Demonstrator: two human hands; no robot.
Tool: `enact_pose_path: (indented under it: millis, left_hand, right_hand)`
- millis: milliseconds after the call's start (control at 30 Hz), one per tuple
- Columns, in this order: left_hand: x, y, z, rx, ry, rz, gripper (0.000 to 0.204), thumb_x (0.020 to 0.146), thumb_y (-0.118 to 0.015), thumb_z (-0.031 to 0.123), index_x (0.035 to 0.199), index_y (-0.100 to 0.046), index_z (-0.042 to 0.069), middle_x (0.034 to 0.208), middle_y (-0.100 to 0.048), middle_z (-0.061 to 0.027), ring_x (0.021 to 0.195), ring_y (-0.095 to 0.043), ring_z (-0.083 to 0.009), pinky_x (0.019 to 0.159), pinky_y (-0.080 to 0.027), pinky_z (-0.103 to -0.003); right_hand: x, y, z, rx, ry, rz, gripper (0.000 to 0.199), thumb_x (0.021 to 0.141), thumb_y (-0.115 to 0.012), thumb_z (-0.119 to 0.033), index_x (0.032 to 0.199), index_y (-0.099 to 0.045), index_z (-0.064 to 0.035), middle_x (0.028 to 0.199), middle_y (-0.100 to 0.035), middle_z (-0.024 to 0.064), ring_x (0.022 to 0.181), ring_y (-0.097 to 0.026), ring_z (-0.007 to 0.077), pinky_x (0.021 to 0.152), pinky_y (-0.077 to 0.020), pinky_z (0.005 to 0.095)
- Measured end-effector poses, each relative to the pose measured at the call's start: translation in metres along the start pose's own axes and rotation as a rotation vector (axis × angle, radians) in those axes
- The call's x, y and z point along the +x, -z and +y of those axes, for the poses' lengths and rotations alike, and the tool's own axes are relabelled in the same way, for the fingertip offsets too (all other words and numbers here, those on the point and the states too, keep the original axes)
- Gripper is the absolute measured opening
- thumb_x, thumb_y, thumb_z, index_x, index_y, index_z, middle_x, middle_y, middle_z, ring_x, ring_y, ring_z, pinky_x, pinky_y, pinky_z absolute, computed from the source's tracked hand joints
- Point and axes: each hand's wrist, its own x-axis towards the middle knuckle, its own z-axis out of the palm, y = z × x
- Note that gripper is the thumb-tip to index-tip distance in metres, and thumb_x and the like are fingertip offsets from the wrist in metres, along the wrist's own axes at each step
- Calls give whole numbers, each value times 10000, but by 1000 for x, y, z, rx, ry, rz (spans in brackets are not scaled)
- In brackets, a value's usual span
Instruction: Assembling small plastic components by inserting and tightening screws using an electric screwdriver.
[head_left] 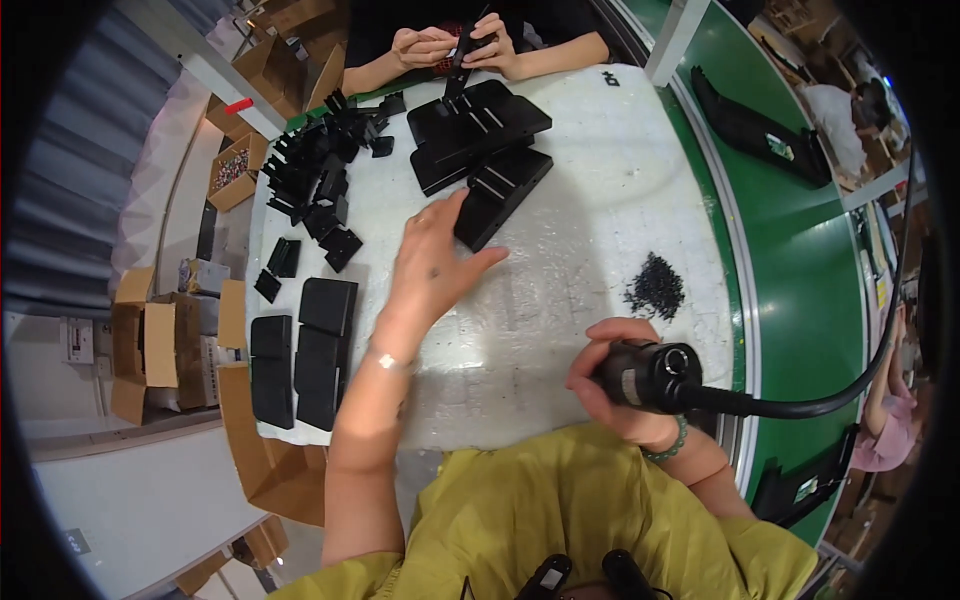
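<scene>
Through the head view, my left hand [432, 260] is spread, contact unclear; the black slotted panel [505, 198] just beyond looks light, stiff, slick, best pinched by its side edges. My right hand [612, 412] clamps a corded electric driver [642, 380].

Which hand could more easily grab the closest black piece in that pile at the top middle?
Probably the left hand: it's open, with its fingers right by that black piece. The right hand is farther away and wrapped around a black corded tool.
</scene>
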Motion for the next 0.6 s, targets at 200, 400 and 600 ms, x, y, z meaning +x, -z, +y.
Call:
enact_pose_path:
  millis: [200,400,600]
  left_hand:
    - [20,-53,-11,188,55,60,798,606,-796,355,1313,-478,165,1050,-512,-167,976,-452,-316,855,-405,-394]
    - [9,-55,-9,84,21,67,825,529,-776,206,1287,-473,90,972,-465,-157,905,-454,-307,827,-425,-380]
    - [-15,-41,1,36,-33,16,788,560,-736,176,1292,-467,56,1018,-497,-207,954,-516,-359,883,-450,-365]
  right_hand:
    - [-15,-2,16,115,118,133,485,717,-662,75,1139,-443,-25,748,-593,45,622,-521,77,584,-413,224]
    - [-10,12,24,135,176,85,487,753,-632,80,1167,-392,-8,740,-581,38,640,-521,80,598,-414,221]
    - [-20,18,7,150,62,101,472,763,-623,55,1168,-406,-52,861,-594,71,764,-544,121,705,-444,252]
